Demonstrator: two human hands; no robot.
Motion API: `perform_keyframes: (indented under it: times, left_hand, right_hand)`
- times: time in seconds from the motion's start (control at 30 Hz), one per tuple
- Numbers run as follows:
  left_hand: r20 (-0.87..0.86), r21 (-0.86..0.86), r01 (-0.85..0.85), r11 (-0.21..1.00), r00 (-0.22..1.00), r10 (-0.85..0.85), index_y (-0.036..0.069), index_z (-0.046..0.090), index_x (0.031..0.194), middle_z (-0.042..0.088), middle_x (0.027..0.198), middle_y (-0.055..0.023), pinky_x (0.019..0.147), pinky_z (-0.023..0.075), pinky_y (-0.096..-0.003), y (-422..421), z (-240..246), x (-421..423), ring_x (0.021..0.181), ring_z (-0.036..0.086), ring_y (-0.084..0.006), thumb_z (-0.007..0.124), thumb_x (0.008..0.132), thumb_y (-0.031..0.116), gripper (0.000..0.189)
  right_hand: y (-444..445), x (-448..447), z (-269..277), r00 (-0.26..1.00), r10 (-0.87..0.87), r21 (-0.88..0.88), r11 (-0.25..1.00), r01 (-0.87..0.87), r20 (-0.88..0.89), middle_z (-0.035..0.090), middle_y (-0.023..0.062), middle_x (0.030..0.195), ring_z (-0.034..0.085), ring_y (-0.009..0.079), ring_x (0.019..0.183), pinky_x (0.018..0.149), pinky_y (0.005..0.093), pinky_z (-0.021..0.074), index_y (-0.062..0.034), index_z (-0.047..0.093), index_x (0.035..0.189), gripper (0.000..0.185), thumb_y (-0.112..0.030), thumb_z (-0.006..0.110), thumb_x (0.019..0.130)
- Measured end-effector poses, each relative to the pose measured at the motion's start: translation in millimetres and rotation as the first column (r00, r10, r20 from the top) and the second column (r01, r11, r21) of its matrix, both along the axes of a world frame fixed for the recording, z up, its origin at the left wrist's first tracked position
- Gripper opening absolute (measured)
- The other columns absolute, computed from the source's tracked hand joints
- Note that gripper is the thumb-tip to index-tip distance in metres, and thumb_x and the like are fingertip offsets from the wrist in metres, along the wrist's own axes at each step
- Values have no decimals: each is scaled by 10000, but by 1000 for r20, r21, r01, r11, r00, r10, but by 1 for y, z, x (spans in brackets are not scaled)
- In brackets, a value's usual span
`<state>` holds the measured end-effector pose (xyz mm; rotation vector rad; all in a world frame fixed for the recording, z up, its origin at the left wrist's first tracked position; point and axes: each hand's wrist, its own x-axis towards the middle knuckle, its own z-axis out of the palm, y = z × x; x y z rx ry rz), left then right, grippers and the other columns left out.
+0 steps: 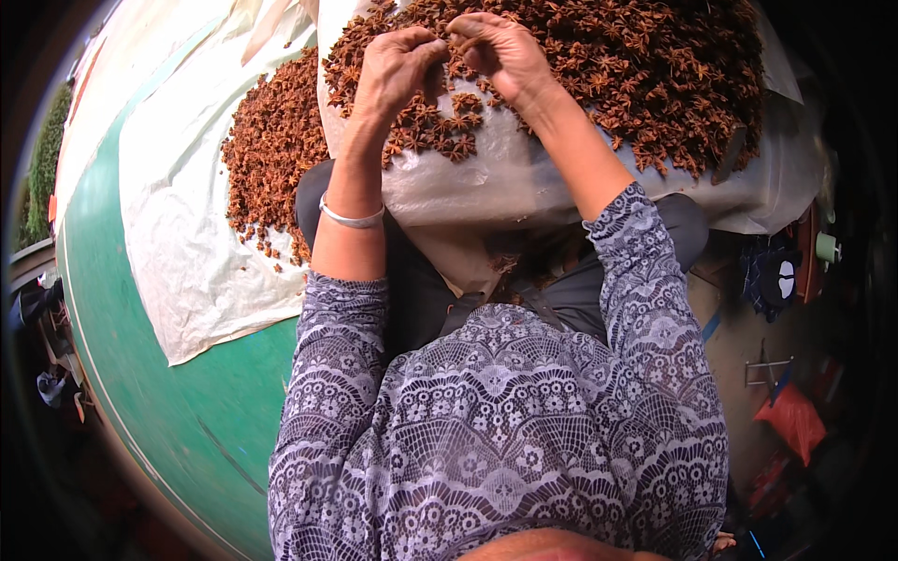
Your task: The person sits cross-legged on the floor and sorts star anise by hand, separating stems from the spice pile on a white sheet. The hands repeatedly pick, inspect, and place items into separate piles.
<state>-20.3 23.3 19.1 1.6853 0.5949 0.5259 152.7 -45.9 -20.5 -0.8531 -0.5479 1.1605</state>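
A wide heap of dried star anise (652,77) lies on a plastic-covered surface before me. My left hand (400,66), with a silver bangle on its forearm, is raised over the heap's near left edge, fingers bent and fingertips together. Close beside it, my right hand (494,52) has thumb and fingers curled towards the left fingertips. Whether either hand pinches a small piece cannot be seen. Just below the hands, a small loose group of star anise (438,133) rests on the translucent plastic sheet (484,182).
Lower on the left, a second pile of star anise (273,147) lies on a white sheet (175,245) over the green floor (182,421). A dark flat piece (729,154) stands at the heap's right edge. A red plastic bag (793,421) is at the right.
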Motion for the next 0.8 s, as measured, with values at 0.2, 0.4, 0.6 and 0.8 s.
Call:
perform_keyframes:
  times: [0.2, 0.4, 0.6, 0.8]
  left_hand:
    - [123, -231, 68, 971, 992, -40, -42, 645, 1020, 690, 838, -102, 630, 596, -270, -13, 1, 4, 720, 705, -173, 640, 929, 209, 267]
    - [45, 106, 177, 979, 982, -183, 25, 679, 939, 643, 713, -25, 552, 511, -235, -7, 16, 4, 621, 608, -90, 682, 891, 126, 112]
    - [121, 782, -278, 558, 946, 302, 130, 717, 985, 704, 967, -40, 757, 548, -326, 25, -12, -19, 864, 691, -217, 661, 875, 111, 125]
    - [-262, 348, -159, 924, 930, 258, 48, 647, 1170, 720, 955, -127, 587, 577, -258, 6, -10, -2, 711, 693, -166, 593, 950, 148, 247]
  right_hand:
    - [-20, -18, 17, 718, -173, 32, 978, 206, 674, 686, 45, 825, 630, 124, 774, 747, 255, 518, -12, 702, 892, 126, -102, 623, 930]
    - [-25, -7, 30, 988, 151, -23, 988, -152, -42, 641, 49, 752, 605, 139, 715, 652, 258, 487, -29, 658, 774, 198, -145, 605, 925]
    - [-95, -2, 59, 346, 785, -401, 576, -712, 513, 682, 116, 719, 638, 186, 553, 480, 296, 503, 21, 690, 909, 266, -233, 610, 903]
    - [-59, -27, -12, -358, -34, 76, 992, 102, 933, 604, 79, 760, 655, 239, 675, 569, 357, 541, -73, 616, 796, 62, -25, 579, 810]
